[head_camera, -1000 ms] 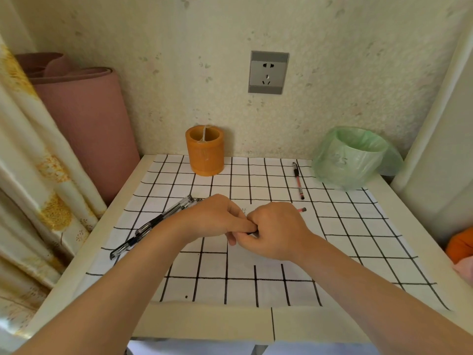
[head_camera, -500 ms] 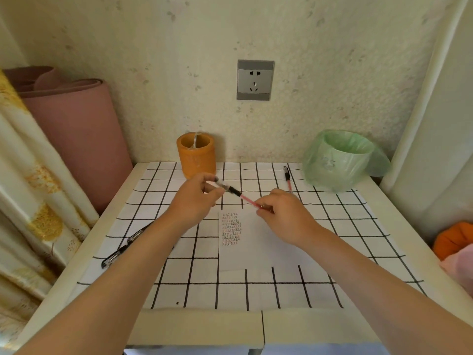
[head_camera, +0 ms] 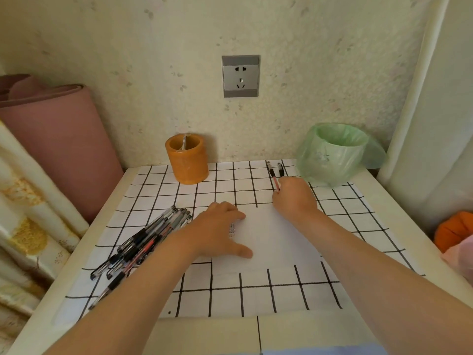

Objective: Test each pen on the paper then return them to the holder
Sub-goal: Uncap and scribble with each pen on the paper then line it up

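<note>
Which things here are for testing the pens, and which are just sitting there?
For the job: pen pile, red pen in the right hand, second pen, paper under the left hand, holder.
Just lying about: bin, socket, pink roll, curtain.

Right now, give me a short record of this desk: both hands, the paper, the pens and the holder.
left hand: flat on the paper, fingers spread
right hand: fingers at the near ends of two pens; grip unclear
two pens: side by side, just left of the green-bagged bin
pen pile: loose on the grid cloth, left of the paper
holder: orange, upright by the wall
</note>
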The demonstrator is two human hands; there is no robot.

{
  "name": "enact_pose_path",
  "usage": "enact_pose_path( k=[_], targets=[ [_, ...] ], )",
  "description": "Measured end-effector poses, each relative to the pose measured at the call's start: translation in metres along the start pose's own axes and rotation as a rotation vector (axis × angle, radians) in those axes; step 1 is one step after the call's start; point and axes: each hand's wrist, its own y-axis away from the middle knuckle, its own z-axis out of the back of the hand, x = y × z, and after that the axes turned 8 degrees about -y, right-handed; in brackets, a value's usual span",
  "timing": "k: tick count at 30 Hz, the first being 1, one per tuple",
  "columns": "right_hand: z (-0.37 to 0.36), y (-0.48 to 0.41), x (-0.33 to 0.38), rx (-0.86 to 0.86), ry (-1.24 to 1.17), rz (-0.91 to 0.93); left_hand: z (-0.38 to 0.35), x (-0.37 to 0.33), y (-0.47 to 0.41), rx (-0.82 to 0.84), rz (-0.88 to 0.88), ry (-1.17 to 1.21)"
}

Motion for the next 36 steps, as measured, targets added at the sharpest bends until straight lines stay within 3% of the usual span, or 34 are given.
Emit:
enact_pose_path(
  k=[8, 12, 20, 28, 36],
  targets=[
    [-0.003, 0.001, 0.000, 0.012, 0.126, 0.111, -0.003, 0.004, 0.001, -0.003, -0.030, -0.069],
    [0.002, 0.006, 0.021, 0.027, 0.147, 0.204, 0.005, 0.009, 0.008, -0.089, -0.014, -0.067],
    [-0.009, 0.054, 0.102, 0.367, -0.114, 0.504, 0.034, 0.051, 0.057, -0.274, 0.214, -0.022],
    [-0.046, 0.088, 0.150, 0.430, -0.072, 0.758, 0.034, 0.099, 0.113, -0.188, 0.398, 0.058],
    [-0.064, 0.095, 0.166, 0.427, -0.009, 0.884, 0.033, 0.104, 0.135, -0.006, 0.480, -0.118]
  ],
)
